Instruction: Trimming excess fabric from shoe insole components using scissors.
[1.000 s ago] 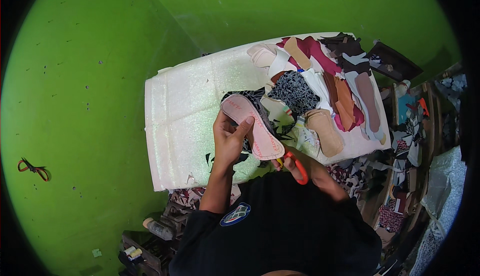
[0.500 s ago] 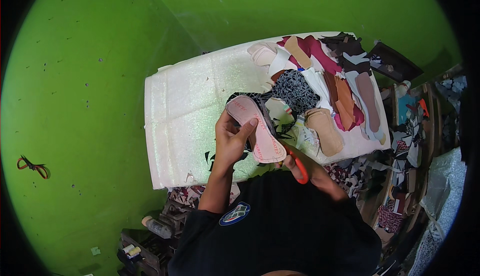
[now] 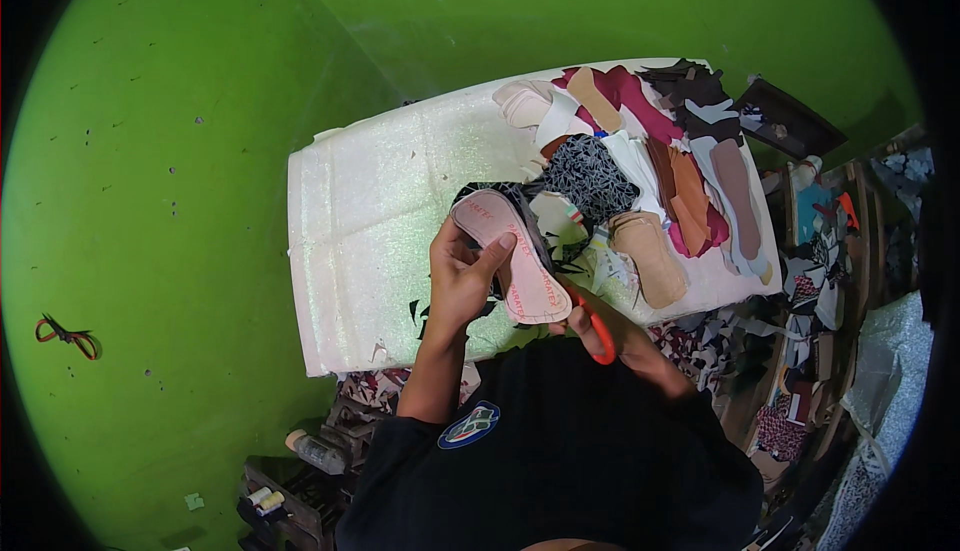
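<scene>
My left hand [image 3: 467, 269] is closed on a pale pink insole [image 3: 512, 251] with red print, its thumb pressed on the upper face. Dark patterned fabric [image 3: 500, 191] sticks out around the insole's far and right edges. By the insole's near right end, my right hand [image 3: 582, 323] grips scissors with an orange handle [image 3: 598, 336]. The insole hides most of their blades. Small black offcuts [image 3: 419, 318] lie on the table left of my left wrist.
Scraps cover the right half of the white-covered table [image 3: 360, 221]: black-and-grey patterned cloth [image 3: 590, 176], tan insole shapes [image 3: 648, 259], maroon [image 3: 640, 106] and brown pieces [image 3: 688, 201]. A dark tray [image 3: 792, 119] sits beyond its right corner. Shelving with scraps [image 3: 815, 281] stands right, a green wall [image 3: 150, 251] left.
Almost nothing differs. The insole and both hands keep their places, and the view has shifted very slightly.
</scene>
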A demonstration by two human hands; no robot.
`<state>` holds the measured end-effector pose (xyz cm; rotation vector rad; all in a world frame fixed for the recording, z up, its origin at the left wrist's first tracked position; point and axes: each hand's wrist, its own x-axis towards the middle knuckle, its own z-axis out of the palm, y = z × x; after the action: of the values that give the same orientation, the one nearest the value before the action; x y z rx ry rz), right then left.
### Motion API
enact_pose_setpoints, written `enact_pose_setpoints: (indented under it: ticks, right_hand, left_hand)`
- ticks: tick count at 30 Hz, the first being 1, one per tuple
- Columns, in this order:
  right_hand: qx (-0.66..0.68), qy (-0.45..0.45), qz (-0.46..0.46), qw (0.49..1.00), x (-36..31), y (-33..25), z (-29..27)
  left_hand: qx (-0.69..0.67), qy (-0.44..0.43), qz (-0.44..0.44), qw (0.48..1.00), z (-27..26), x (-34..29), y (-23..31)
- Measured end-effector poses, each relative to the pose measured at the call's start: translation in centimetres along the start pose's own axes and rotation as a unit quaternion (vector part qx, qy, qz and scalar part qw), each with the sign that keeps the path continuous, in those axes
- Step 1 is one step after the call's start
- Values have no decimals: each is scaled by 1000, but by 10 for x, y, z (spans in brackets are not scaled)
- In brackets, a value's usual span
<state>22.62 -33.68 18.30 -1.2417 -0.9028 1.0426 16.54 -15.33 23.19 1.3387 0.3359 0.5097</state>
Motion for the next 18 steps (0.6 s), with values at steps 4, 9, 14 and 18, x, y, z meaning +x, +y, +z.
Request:
enact_pose_setpoints:
  ticks: [4,9,14,18]
  right_hand:
    - [82,1,22,996,-1,-1,4]
    - [20,20,-31,999,2,-1,0]
    - [-9,12,2,1000,3,-10,-1]
    - [29,-3,-33,999,3,-8,-2]
  left_hand:
    - [-5,-5,-10,1000,0,-1,-1]
    - [3,-4,-6,1000,-2,-1,1]
    - [-43,-5,-32,999,-5,-1,-1]
    - [-80,5,-57,995,-5,-2,0]
